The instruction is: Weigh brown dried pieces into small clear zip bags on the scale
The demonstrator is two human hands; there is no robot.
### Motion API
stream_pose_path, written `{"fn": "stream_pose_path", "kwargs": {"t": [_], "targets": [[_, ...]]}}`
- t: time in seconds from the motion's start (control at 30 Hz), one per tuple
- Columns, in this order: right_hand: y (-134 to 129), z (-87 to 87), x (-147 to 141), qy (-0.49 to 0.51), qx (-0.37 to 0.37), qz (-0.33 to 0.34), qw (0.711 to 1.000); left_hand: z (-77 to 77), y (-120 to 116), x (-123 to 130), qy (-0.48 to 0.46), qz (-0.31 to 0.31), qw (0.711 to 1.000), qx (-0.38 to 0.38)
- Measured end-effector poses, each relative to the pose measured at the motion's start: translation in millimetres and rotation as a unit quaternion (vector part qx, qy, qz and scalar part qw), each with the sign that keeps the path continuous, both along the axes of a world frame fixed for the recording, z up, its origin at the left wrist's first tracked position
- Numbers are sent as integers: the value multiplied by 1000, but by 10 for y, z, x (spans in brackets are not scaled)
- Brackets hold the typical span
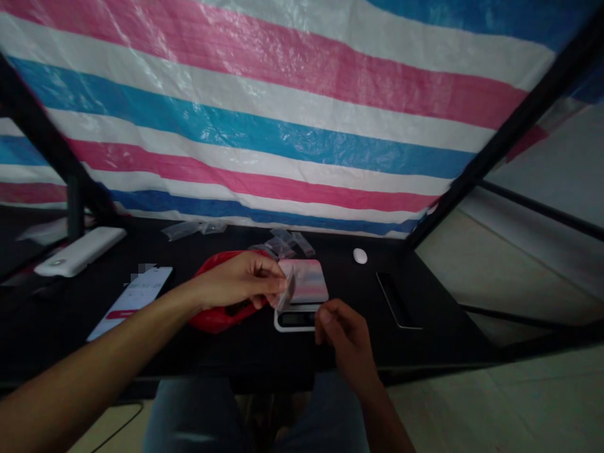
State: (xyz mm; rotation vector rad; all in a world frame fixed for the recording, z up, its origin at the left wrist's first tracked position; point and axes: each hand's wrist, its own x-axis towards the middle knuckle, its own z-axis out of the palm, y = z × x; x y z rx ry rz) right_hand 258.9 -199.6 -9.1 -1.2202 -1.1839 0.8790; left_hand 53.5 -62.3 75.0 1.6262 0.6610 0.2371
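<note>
My left hand (255,280) pinches a small clear plastic bag (285,292) by its edge; something dark shows inside, too blurred to name. The bag hangs over the left side of a small digital scale (304,283) with a shiny square plate and a dark display. At the scale's lower right corner is my right hand (343,327), fingers curled in by the display; whether they hold anything is hidden. Beneath my left hand and wrist lies a red plastic bag (217,321), partly covered by them.
Several clear plastic bags (287,242) lie behind the scale, with more clear bags (195,228) further left. A sheet with print (136,299) and a white device (80,251) are at the left. A white oval object (360,256) and a dark phone-like slab (397,301) lie right. Striped sheeting (283,138) closes the back.
</note>
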Motion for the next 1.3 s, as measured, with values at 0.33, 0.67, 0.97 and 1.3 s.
{"fn": "stream_pose_path", "kwargs": {"t": [0.33,0.67,0.97,1.3], "targets": [[180,46,-436,25,-50,146,988,-98,-546,-136,-3,-29,989,144],[106,18,-309,-27,-29,174,984,-175,-534,-69,44,0,976,214],[115,103,-287,-156,-19,83,984,-209,-554,15,136,-1,942,308],[77,159,-357,-138,-32,153,978,-211,-559,-127,94,-18,965,244]]}}
